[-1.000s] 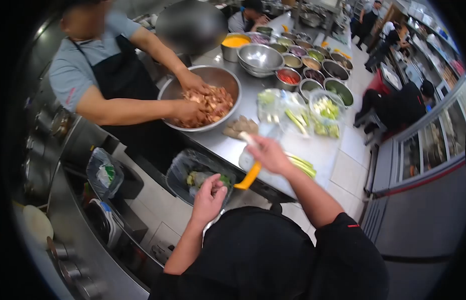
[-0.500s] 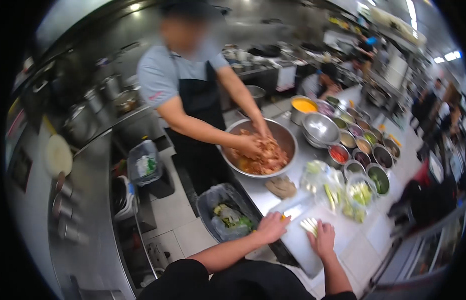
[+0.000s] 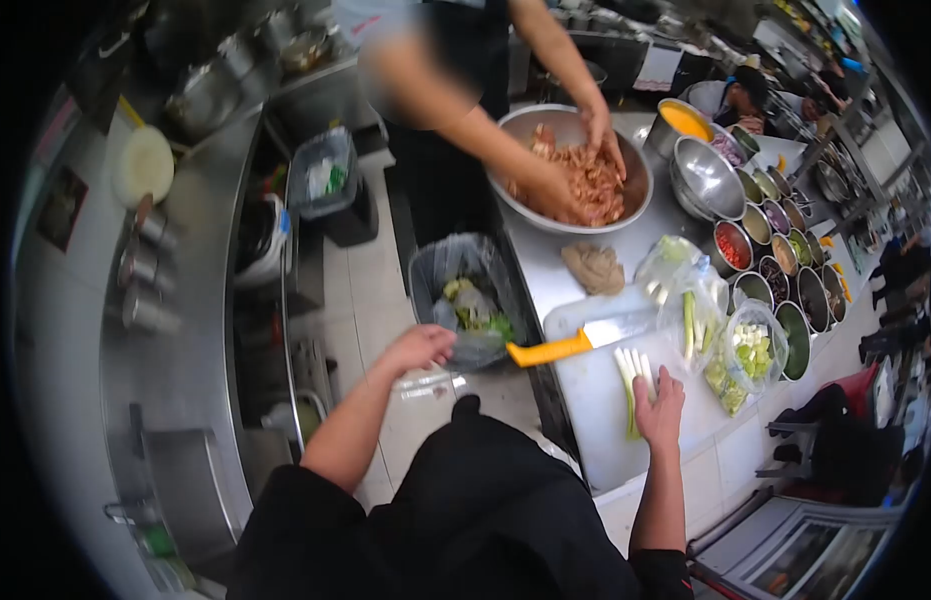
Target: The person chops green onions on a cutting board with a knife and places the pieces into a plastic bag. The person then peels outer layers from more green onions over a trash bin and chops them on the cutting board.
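My left hand [image 3: 422,350] is at the near rim of a lined waste bin [image 3: 417,268], its fingers curled at the edge and seemingly gripping it. Vegetable scraps [image 3: 472,308] lie inside the bin. On the white cutting board [image 3: 595,440], my right hand [image 3: 660,402] rests against a small bundle of spring onions [image 3: 626,385], thumb over the stalks and fingers along their right side. A knife with a yellow handle [image 3: 550,350] lies across the board, untouched, its handle sticking out past the left edge toward the bin.
Opposite, a co-worker's hands [image 3: 575,180] work in meat in a large steel bowl [image 3: 505,190]. Behind the board are a brown cloth [image 3: 593,268], bags of cut vegetables [image 3: 747,355], an empty steel bowl [image 3: 707,178] and several ingredient tins [image 3: 797,330]. Another bin [image 3: 335,215] stands left.
My left hand has left the knife handle and moved left to the bin's rim. My right hand stays at the spring onions. The view has tilted downward.
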Demonstrator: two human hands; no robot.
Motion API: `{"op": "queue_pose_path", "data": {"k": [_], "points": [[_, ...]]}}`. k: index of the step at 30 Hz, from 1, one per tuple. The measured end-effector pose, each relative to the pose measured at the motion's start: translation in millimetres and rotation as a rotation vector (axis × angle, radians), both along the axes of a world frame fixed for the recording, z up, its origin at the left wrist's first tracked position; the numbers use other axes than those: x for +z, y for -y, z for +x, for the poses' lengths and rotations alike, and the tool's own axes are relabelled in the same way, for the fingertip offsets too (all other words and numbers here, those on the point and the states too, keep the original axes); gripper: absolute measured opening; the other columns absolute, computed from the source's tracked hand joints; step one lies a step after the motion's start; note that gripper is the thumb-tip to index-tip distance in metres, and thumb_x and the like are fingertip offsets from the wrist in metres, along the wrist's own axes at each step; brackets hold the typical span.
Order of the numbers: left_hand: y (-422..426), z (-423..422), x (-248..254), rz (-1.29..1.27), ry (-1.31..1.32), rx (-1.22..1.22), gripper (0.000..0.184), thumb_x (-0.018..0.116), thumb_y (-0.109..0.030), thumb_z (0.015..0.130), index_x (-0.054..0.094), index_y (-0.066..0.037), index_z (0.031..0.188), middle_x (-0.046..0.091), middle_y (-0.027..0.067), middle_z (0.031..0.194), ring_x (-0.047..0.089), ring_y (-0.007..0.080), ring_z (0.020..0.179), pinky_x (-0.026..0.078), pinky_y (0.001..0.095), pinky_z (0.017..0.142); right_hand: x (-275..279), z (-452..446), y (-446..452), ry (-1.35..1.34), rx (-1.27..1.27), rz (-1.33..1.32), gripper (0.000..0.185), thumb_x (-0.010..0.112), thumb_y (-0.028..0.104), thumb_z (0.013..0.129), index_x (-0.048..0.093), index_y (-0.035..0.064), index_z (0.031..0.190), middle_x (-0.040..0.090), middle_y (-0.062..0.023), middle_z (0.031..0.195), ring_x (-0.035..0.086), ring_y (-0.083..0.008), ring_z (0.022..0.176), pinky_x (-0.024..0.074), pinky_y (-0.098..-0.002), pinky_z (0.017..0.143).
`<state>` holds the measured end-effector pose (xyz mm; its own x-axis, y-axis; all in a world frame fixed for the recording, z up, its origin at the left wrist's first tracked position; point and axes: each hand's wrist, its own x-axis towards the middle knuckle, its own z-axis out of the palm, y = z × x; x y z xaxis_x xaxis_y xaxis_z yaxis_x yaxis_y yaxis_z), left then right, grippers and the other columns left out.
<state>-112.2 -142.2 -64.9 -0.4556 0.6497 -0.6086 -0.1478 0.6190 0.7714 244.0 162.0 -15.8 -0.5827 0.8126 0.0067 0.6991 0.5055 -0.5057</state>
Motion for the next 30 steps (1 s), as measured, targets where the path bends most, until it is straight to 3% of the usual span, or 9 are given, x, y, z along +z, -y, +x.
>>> {"op": "queue_pose_path", "data": {"k": [6, 12, 16, 19, 20, 22, 24, 27, 30], "points": [[47.2, 14.5, -72.2, 0.141, 0.530, 0.565, 0.075, 0.033, -0.071, 0.100, 0.060, -0.009, 0.132, 0.065, 0.0081, 0.125, 0.059, 0.0221, 0.111, 0.046, 0.0460, 0.097, 10.1, -0.5, -29.7, 0.059, 0.101, -0.159, 0.061, 0.052, 0.043, 0.102, 0.055, -0.0093, 0.134, 0.057, -0.0293, 0.121, 0.053, -0.0418, 0.117, 0.0412, -0.0454, 0.104], [71.6, 41.9, -186.4, -0.132, 0.644, 0.580, 0.102, 0.016, -0.086, 0.090, 0.056, -0.005, 0.139, 0.062, 0.0112, 0.132, 0.053, 0.0264, 0.120, 0.040, 0.0499, 0.101, 15.9, 9.3, -49.3, 0.037, -0.015, -0.576, 0.067, 0.039, 0.053, 0.106, 0.051, -0.0028, 0.142, 0.057, -0.0154, 0.130, 0.055, -0.0203, 0.101, 0.0444, -0.0329, 0.092], [70.7, 107.6, -236.6, -0.232, 0.718, 0.678, 0.106, 0.015, -0.088, 0.088, 0.056, -0.004, 0.139, 0.059, 0.0125, 0.137, 0.050, 0.0280, 0.121, 0.038, 0.0508, 0.102, 12.7, 14.1, -53.8, -0.017, -0.034, -0.581, 0.071, 0.036, 0.061, 0.104, 0.051, 0.0045, 0.144, 0.051, 0.0010, 0.109, 0.047, -0.0117, 0.087, 0.0434, -0.0296, 0.081], [76.2, 144.2, -259.4, -0.212, 0.687, 0.678, 0.108, 0.018, -0.091, 0.085, 0.058, -0.005, 0.137, 0.061, 0.0121, 0.136, 0.052, 0.0281, 0.120, 0.041, 0.0514, 0.100, 12.8, 14.8, -51.7, 0.002, 0.017, -0.547, 0.069, 0.036, 0.060, 0.104, 0.053, 0.0048, 0.142, 0.051, 0.0005, 0.109, 0.048, -0.0115, 0.087, 0.0437, -0.0298, 0.081], [79.9, 142.9, -269.5, -0.201, 0.623, 0.678, 0.104, 0.021, -0.091, 0.085, 0.066, -0.005, 0.122, 0.069, 0.0129, 0.110, 0.061, 0.0245, 0.090, 0.050, 0.0454, 0.077, 11.6, 14.4, -48.3, -0.049, 0.005, -0.555, 0.067, 0.037, 0.059, 0.105, 0.055, 0.0055, 0.140, 0.053, 0.0017, 0.102, 0.049, -0.0106, 0.086, 0.0429, -0.0286, 0.078], [74.8, 135.8, -308.0, -0.078, 0.627, 0.749, 0.090, 0.021, -0.090, 0.085, 0.062, -0.010, 0.083, 0.047, 0.0036, 0.059, 0.034, 0.0178, 0.041, 0.028, 0.0349, 0.037, -7.0, 25.7, -64.4, -0.078, 0.029, -0.582, 0.062, 0.038, 0.059, 0.104, 0.058, 0.0092, 0.136, 0.053, 0.0059, 0.088, 0.046, -0.0081, 0.076, 0.0383, -0.0245, 0.068], [58.5, 142.9, -283.6, -0.227, 0.552, 0.718, 0.088, 0.022, -0.089, 0.086, 0.057, -0.009, 0.082, 0.045, 0.0065, 0.063, 0.041, 0.0242, 0.050, 0.041, 0.0466, 0.048, 3.4, 17.4, -62.0, -0.030, 0.061, -0.634, 0.064, 0.040, 0.059, 0.104, 0.057, 0.0065, 0.135, 0.051, 0.0051, 0.089, 0.045, -0.0082, 0.075, 0.0389, -0.0247, 0.067], [62.8, 134.6, -263.2, -0.316, 0.546, 0.474, 0.104, 0.025, -0.086, 0.088, 0.053, -0.002, 0.142, 0.056, 0.0166, 0.139, 0.056, 0.0337, 0.114, 0.050, 0.0553, 0.088, 8.8, 12.2, -62.2, 0.009, 0.076, -0.625, 0.071, 0.039, 0.061, 0.103, 0.053, 0.0013, 0.139, 0.052, -0.0011, 0.102, 0.048, -0.0121, 0.082, 0.0442, -0.0282, 0.074], [60.9, 130.4, -277.1, -0.346, 0.602, 0.572, 0.097, 0.033, -0.082, 0.090, 0.052, -0.002, 0.141, 0.056, 0.0162, 0.137, 0.053, 0.0359, 0.122, 0.047, 0.0571, 0.096, 9.5, 14.0, -55.6, -0.003, 0.047, -0.623, 0.077, 0.037, 0.063, 0.103, 0.050, -0.0027, 0.141, 0.054, -0.0056, 0.108, 0.051, -0.0157, 0.086, 0.0468, -0.0318, 0.079]]}}
